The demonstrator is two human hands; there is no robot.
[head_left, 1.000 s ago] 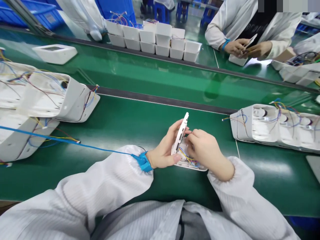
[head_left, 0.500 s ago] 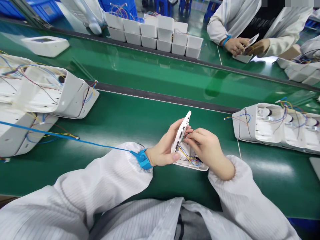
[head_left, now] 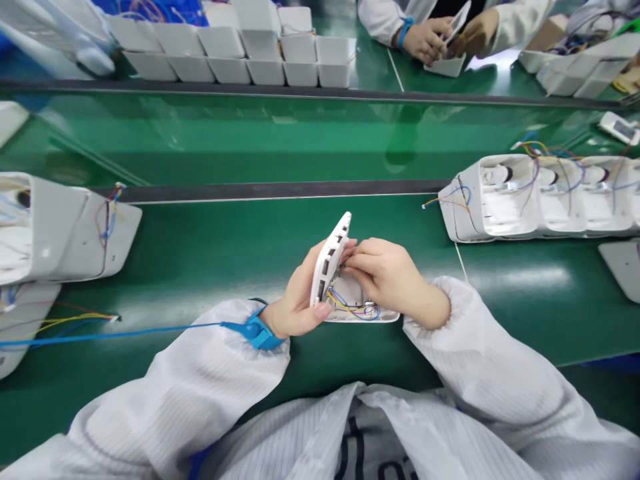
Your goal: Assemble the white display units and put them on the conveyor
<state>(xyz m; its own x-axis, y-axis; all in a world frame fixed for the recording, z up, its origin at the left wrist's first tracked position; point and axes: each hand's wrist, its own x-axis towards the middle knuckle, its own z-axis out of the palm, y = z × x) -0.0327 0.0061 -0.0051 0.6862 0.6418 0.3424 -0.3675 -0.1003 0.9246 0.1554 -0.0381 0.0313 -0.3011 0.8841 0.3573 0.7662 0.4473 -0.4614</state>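
Note:
My left hand (head_left: 300,297) grips a white plastic cover panel (head_left: 331,257), holding it tilted up on edge with its inner side facing right. Below and right of the panel lies a white plastic housing (head_left: 363,315) on the bench, with thin coloured wires (head_left: 355,305) inside it. My right hand (head_left: 383,273) has its fingers pinched at the inner side of the panel; what they hold there is too small and hidden to make out. A blue wrist strap (head_left: 263,331) with a cord circles my left wrist.
White housings with wires (head_left: 505,200) stand in a row at the right, and more white housings (head_left: 75,227) stand at the left. Across a dark rail (head_left: 280,191), stacked white boxes (head_left: 265,70) line the far side, where a co-worker's hands (head_left: 430,40) hold a similar white part.
My view has turned and levelled, so the scene sits differently in the picture. Both hands keep the same hold, the left on the panel, the right pinched at its inner side.

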